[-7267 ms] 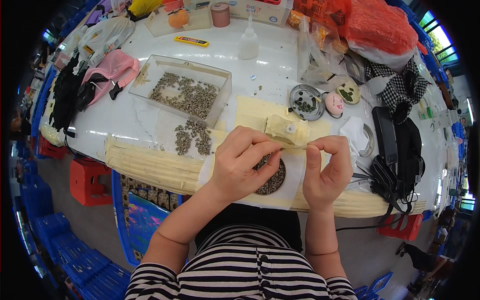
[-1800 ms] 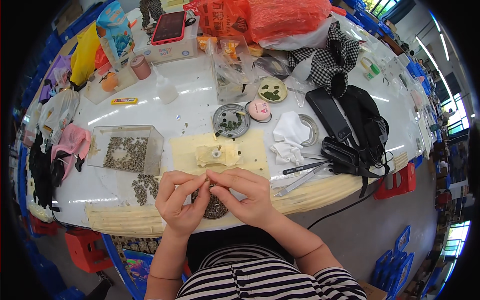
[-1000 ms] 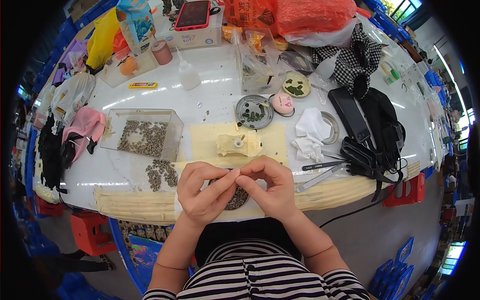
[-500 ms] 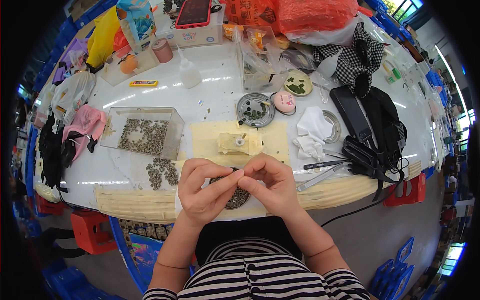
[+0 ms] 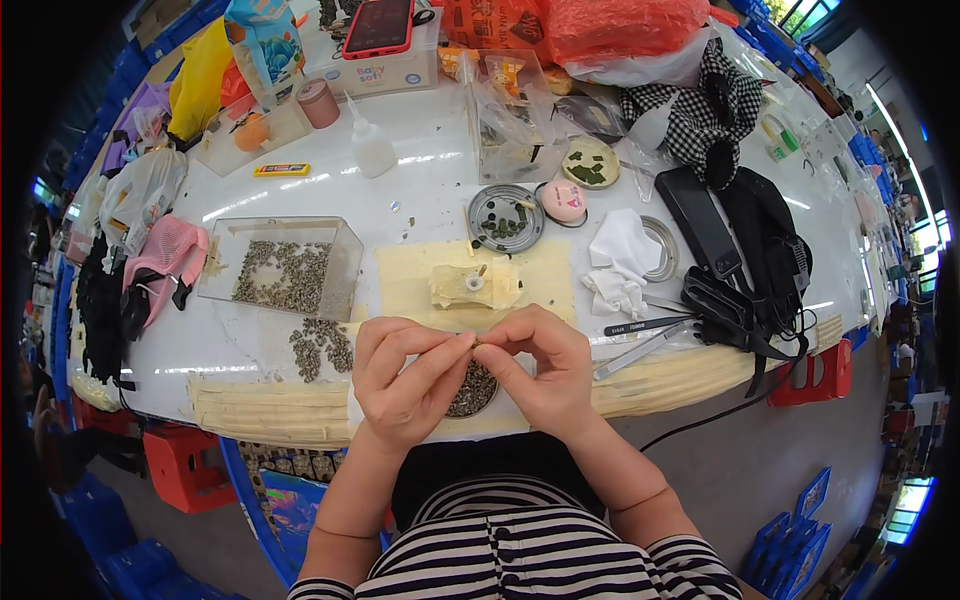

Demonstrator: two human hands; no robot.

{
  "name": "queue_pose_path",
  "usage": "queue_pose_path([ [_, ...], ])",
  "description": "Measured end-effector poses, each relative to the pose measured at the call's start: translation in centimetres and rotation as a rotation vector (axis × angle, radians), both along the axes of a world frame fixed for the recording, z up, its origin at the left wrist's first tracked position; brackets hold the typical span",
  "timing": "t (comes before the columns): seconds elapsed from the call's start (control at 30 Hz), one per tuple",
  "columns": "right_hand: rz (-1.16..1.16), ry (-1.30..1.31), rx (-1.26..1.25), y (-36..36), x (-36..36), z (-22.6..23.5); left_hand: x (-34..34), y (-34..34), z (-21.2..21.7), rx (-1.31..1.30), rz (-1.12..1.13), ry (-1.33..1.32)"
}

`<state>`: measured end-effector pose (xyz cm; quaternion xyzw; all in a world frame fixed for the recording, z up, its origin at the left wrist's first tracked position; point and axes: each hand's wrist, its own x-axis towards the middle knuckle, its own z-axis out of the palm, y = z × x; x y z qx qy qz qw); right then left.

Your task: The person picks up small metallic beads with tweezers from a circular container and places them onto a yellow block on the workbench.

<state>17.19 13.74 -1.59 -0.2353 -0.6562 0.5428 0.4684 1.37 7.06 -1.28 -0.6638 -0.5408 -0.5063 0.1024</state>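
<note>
My left hand (image 5: pixel 405 385) and my right hand (image 5: pixel 545 375) meet fingertip to fingertip at the table's near edge. Each has thumb and forefinger pinched, and a tiny piece seems to be between them, too small to name. Directly below lies a round dish of small grey-brown pieces (image 5: pixel 474 393), partly covered by my hands. Just beyond my fingers a tape-wrapped block with a small round post (image 5: pixel 452 287) rests on a yellowish taped patch (image 5: pixel 405 265). To the left, a loose pile of similar pieces (image 5: pixel 320 345) lies in front of a clear box (image 5: pixel 350 265) holding more.
Farther back are a round metal dish with dark green bits (image 5: pixel 507 218), a pink round case (image 5: pixel 563 202) and a white squeeze bottle (image 5: pixel 372 152). On the right lie white cloth (image 5: pixel 617 250), tweezers (image 5: pixel 645 326) and a black strap bag (image 5: pixel 745 230). Tape pads the near edge (image 5: pixel 280 405).
My fingertips have parted slightly, so a tiny bit shows between them. The view has shifted a little; the things on the table appear unmoved.
</note>
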Motion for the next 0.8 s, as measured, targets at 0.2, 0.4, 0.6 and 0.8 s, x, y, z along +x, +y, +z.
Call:
queue_pose_path([
  [0.2, -0.202, -0.093, 0.462, -0.25, -0.73, 0.37, 0.05, 0.11, -0.09, -0.019, 0.014, -0.026],
  [0.4, -0.206, -0.094, 0.460, -0.16, -0.78, 0.25, -0.01, 0.10, 0.08, -0.022, 0.010, -0.069],
  [0.6, -0.042, -0.098, 0.118, -0.13, -0.23, 0.11, -0.08, 0.08, 0.09, 0.009, -0.026, -0.064],
  [0.8, 0.012, -0.046, -0.009, -0.06, 0.02, -0.29, 0.00, 0.16, 0.19, 0.017, -0.029, -0.036],
])
